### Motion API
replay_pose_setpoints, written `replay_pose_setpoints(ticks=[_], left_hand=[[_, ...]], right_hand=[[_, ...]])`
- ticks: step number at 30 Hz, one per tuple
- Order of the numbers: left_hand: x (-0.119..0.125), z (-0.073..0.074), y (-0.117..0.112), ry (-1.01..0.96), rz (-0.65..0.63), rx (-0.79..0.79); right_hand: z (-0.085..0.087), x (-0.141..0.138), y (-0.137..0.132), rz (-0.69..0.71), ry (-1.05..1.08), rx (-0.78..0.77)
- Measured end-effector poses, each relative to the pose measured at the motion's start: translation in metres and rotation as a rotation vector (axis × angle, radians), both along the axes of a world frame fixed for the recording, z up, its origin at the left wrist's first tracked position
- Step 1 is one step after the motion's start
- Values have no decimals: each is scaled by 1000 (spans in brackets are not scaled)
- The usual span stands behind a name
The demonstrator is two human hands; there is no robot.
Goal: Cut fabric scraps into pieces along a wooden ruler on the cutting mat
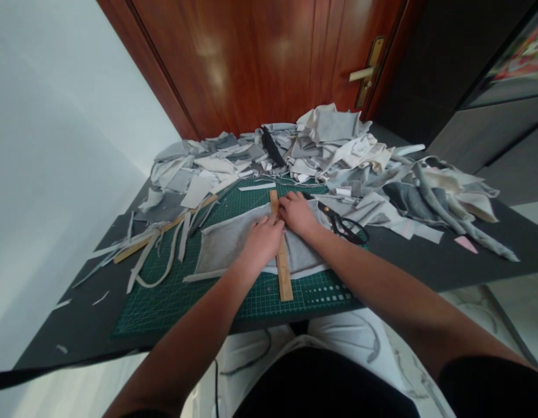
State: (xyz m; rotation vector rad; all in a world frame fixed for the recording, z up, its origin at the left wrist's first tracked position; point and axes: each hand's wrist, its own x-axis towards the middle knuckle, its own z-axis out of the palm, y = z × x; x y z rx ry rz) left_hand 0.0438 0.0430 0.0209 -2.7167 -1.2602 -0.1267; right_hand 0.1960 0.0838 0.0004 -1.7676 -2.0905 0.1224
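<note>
A piece of grey fabric [227, 247] lies spread on a green cutting mat [173, 307]. Across it, roughly upright in my view, runs a wooden ruler [284, 278]. My left hand [264, 239] presses on the ruler and holds it against the fabric, its fingers bent together. Just to the right and a little farther off, my right hand [296, 211] is closed at the ruler's edge, fingertips pointing left. Whether a small tool sits in its fingers is hidden. Black-handled scissors [349, 229] lie right of the hand, partly on the fabric.
Heaps of grey and white fabric scraps [338, 145] cover the back and right of the dark table [90, 325]. At left lie a second wooden ruler [133, 248] and cut strips [170, 255]. Behind stands a wooden door [251, 64]; a white wall [68, 145] rises at left.
</note>
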Motion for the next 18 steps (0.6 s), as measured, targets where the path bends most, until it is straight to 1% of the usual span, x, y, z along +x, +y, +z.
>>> replay_pose_setpoints(ticks=[3,5,11,14,18], left_hand=[[-5,-3,6,-46,-46,-69],[-9,-5,11,-93,-47,-115],[-18,-9,25,-235,14,-246],[-19,-8,29,-245,66,-290],[-20,-7,29,-231,62,-302]], right_hand=[[-2,1,0,16,-7,24],[-2,1,0,27,-10,40],[-4,0,1,43,-28,51],[-7,-1,1,43,-33,47],[-11,-1,1,32,-34,46]])
